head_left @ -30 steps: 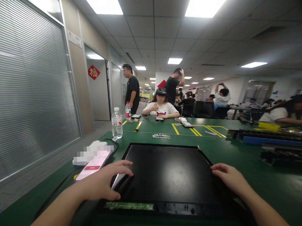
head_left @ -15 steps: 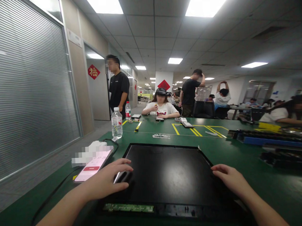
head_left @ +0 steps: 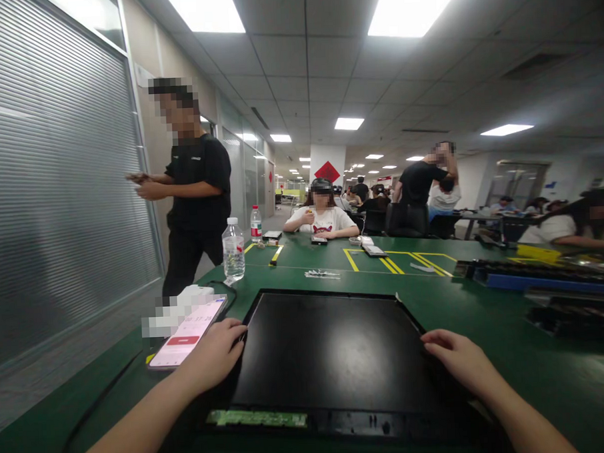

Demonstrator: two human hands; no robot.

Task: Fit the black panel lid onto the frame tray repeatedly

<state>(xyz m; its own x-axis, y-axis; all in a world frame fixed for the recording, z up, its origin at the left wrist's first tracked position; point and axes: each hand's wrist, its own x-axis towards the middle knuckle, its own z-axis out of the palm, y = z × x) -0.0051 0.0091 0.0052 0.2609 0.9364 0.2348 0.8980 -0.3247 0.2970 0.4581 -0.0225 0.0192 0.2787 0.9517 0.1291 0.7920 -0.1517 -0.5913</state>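
Observation:
A flat black display panel (head_left: 327, 345) lies on the green table in front of me, with a strip of green circuit board (head_left: 257, 418) along its near edge. My left hand (head_left: 218, 347) is at the panel's left edge, its fingers bent together onto the frame. On the opposite side, my right hand (head_left: 450, 353) has thumb and fingertips closed at the right edge. The undersides of both edges are hidden. Just left of my left hand lies a lit smartphone (head_left: 187, 338).
Beyond the phone stands a water bottle (head_left: 233, 249). Small silvery pieces (head_left: 322, 274) lie past the panel's far edge. Dark parts with a blue strip (head_left: 525, 283) are at the right. A co-worker (head_left: 324, 212) sits opposite; another person (head_left: 193, 191) walks at the left.
My left hand has moved left, off the screen surface and onto the panel's left edge. My right hand stays put. The walking person has come nearer on the left.

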